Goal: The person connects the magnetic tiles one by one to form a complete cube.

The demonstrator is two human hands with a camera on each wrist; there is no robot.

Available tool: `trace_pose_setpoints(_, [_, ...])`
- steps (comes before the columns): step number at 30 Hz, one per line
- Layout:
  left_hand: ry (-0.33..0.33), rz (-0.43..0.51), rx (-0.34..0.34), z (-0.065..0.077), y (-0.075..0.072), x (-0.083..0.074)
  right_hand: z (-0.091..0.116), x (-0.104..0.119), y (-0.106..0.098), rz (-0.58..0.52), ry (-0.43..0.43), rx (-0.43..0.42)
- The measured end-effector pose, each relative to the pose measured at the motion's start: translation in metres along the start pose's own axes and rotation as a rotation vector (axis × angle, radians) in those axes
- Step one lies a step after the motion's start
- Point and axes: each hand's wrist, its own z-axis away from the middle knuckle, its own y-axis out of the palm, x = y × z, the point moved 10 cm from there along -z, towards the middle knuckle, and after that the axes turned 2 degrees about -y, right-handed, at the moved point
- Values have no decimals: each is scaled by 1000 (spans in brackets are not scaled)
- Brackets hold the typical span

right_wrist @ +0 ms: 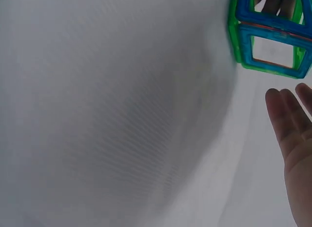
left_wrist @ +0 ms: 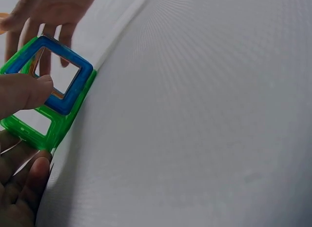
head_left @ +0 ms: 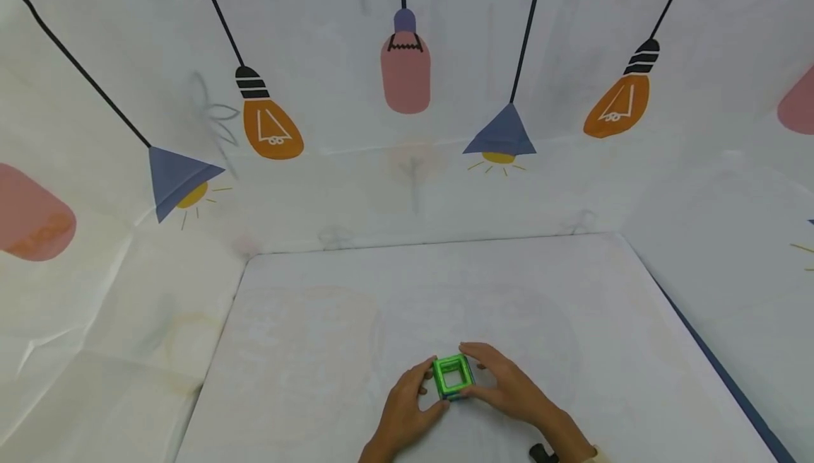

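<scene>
A small cube of magnetic tiles [head_left: 450, 360], green framed on top, sits on the white surface. Blue tiles [left_wrist: 80, 90] form some of its sides, joined to green ones. My left hand [head_left: 403, 406] grips the cube from the left; in the left wrist view its thumb lies across a blue side and its fingers are at a green edge. My right hand [head_left: 511, 389] is around the right side, thumb near the lower corner. In the right wrist view, the fingers [right_wrist: 282, 117] of that hand are straight, with a gap between them and the tiles.
The white tabletop [head_left: 305, 350] spreads out around the hands. Behind and at both sides rise white sheet walls [head_left: 331, 194] printed with hanging lamps and bulbs. A dark blue strip [head_left: 718, 360] runs along the right edge. Something black [head_left: 543, 453] is at the right wrist.
</scene>
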Motion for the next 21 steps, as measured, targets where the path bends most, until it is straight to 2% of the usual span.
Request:
trace_pose_setpoints(2, [-4,2,1,0,1,0,9,-13,0,-72,109,-63])
trace_pose_setpoints(4, [0,0,-3,0,0,-1,20,-31,-1,-142,255,-147])
trace_pose_setpoints(7, [-3,-11,-3,-2,0,-1,39,-60,1,-304,492,-292])
trace_pose_setpoints(9, [-12,-14,4,-3,1,0,48,-73,2,-416,588,-387])
trace_pose_setpoints(12, [-30,-17,18,-5,2,3,53,-82,5,-515,645,-452])
trace_pose_setpoints(17, [-36,-10,42,-4,4,6,56,-89,12,-501,718,-427])
trace_pose_setpoints(21, [-67,44,129,-2,6,11,56,-87,9,-521,721,-416])
